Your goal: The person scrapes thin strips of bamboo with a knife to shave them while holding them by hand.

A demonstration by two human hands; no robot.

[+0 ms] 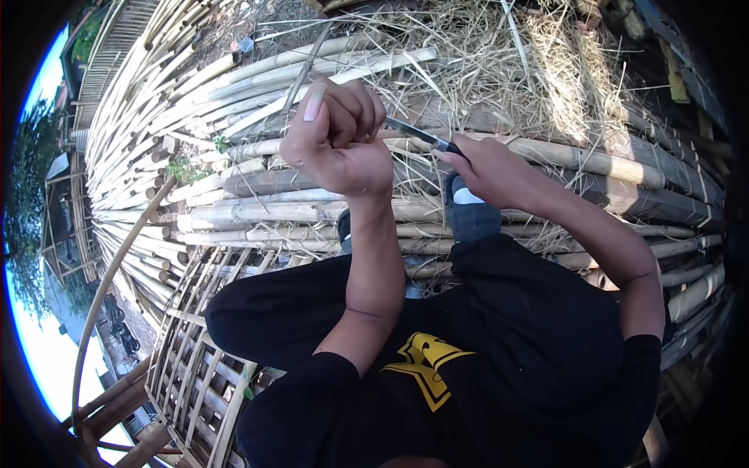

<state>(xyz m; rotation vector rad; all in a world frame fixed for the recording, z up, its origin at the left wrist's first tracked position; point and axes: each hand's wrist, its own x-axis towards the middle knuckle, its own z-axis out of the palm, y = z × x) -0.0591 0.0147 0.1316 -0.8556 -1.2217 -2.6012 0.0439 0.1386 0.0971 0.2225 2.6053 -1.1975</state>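
My left hand is raised in the middle of the head view, its fingers curled in and its thumb up. What it holds, if anything, is hidden inside the fingers. To its right, my right hand is closed round the dark handle of a knife. The narrow blade points left, its tip side close to my left fingers. A thin grey-brown stick shows just beyond my left hand; I cannot tell whether they touch. Below both hands lie bamboo poles.
Straw-like bamboo shavings cover the ground at the far right. Many more poles fan out to the left. A woven bamboo lattice stands by my left knee, with a curved pole beside it. My shoe rests among the poles.
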